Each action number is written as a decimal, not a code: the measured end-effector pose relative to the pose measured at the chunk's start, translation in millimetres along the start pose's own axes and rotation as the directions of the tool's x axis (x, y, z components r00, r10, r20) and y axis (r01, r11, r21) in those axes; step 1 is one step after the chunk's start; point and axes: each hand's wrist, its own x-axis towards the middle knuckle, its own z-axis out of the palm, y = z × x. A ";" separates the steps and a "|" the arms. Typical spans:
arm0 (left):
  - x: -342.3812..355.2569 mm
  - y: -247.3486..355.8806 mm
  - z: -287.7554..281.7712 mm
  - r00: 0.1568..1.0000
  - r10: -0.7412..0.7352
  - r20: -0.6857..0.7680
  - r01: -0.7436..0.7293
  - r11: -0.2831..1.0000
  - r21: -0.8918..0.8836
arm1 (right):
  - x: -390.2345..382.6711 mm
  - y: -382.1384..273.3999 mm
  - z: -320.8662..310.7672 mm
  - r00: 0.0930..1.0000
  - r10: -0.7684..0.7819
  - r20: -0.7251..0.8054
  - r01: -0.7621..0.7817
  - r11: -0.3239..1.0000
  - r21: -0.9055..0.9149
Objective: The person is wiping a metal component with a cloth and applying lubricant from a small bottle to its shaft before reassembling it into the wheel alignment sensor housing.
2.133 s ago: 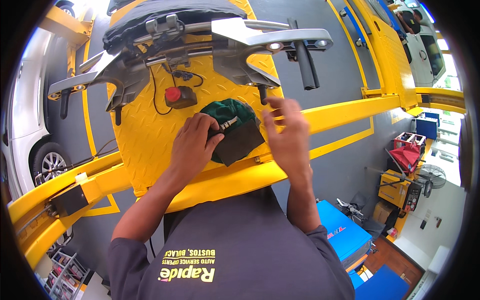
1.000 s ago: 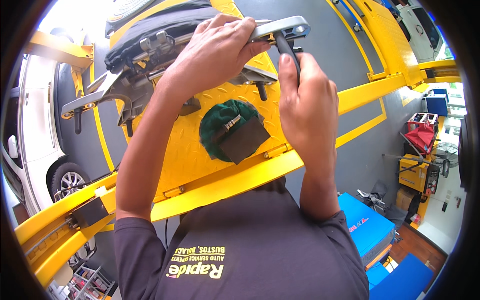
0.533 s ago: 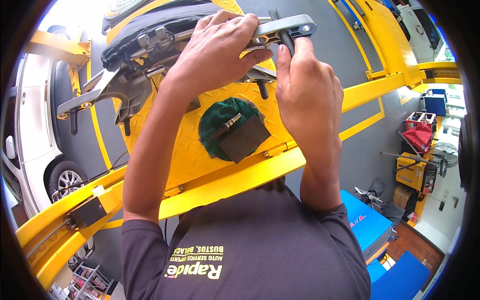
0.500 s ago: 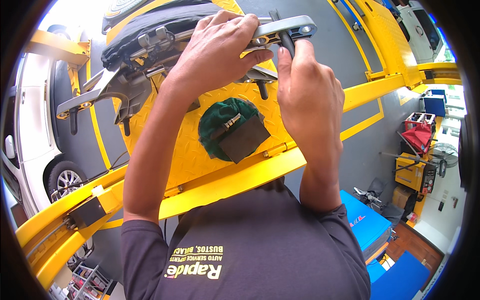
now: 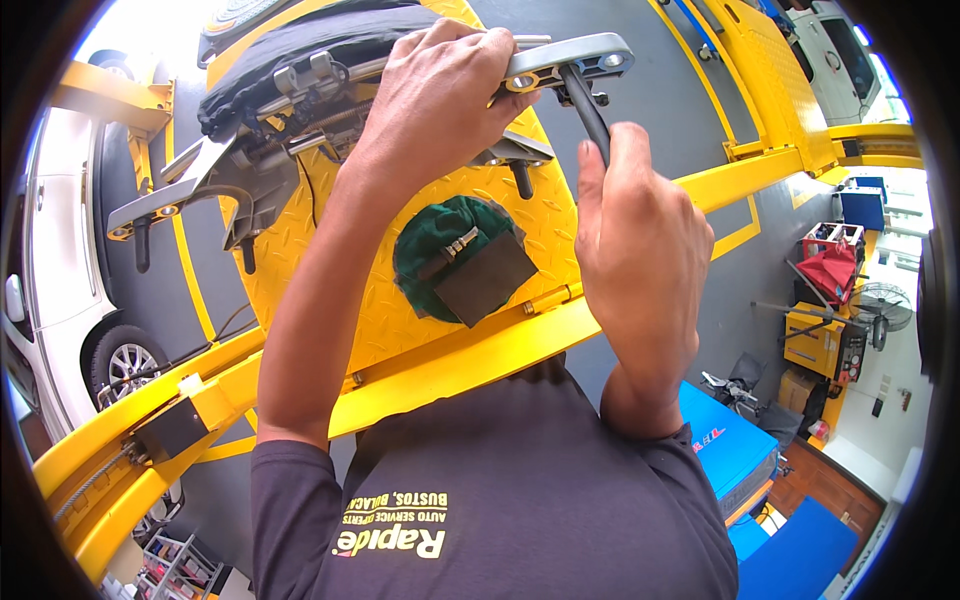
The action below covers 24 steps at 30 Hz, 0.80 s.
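A grey metal clamp frame (image 5: 575, 58) with several black pegs stretches across the far side of a yellow tread-plate platform (image 5: 540, 210). My left hand (image 5: 435, 100) is closed around the frame near its right-hand arm. The fingers curl over the far side, partly hidden. Just to the right, my right hand (image 5: 645, 225) pinches the near end of a black peg (image 5: 588, 110) between thumb and fingers. The peg's other end sits in the arm, between its round holes. Black cloth (image 5: 300, 60) drapes over the far part of the frame.
On the platform lies a green cap (image 5: 440, 225) with a dark flat rectangular piece (image 5: 487, 280) and a small metal fitting (image 5: 462, 243) on it. A yellow beam (image 5: 470, 365) runs in front of me. A white car (image 5: 70, 250) stands left; a fan (image 5: 880, 312) and a blue case (image 5: 735, 450) are right.
My right hand has moved nearer and slightly right along the black peg, so more of the peg shows. The peg's far end no longer sticks out past the arm. My left hand stays on the frame.
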 end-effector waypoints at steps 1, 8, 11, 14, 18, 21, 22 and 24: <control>0.2 1.5 -0.1 1.000 0.001 0.014 -0.001 1.000 -0.002 | -1.2 1.3 0.3 1.000 -0.001 -0.004 0.001 1.000 0.006; -0.7 -4.6 8.3 0.997 0.030 -0.078 -0.031 0.999 -0.019 | 2.7 -1.7 -3.1 0.999 0.010 0.051 -0.016 0.993 0.121; 1.6 0.6 6.4 0.999 -0.007 -0.045 0.007 1.000 0.002 | 1.1 7.3 3.8 0.999 0.035 0.014 -0.038 0.904 0.426; 2.4 2.7 9.9 0.996 0.000 -0.091 0.000 1.000 0.009 | 15.7 14.9 27.3 0.993 0.079 0.082 -0.111 0.526 0.843; 2.1 1.0 9.7 0.996 -0.027 -0.089 0.029 0.999 0.023 | -1.0 9.9 15.7 0.894 0.037 0.446 -0.431 -0.200 0.880; 1.8 5.7 10.9 0.994 -0.054 -0.100 0.057 0.998 0.026 | -4.3 10.7 20.6 0.883 -0.124 0.452 -0.432 -0.590 0.683; 1.8 7.5 8.8 0.992 -0.061 -0.106 0.064 0.998 0.027 | -1.6 10.5 23.2 0.889 -0.161 0.428 -0.416 -0.676 0.609; 2.5 9.1 8.7 0.989 -0.070 -0.130 0.072 0.997 0.016 | 11.9 7.9 29.1 0.879 -0.157 0.450 -0.419 -0.706 0.572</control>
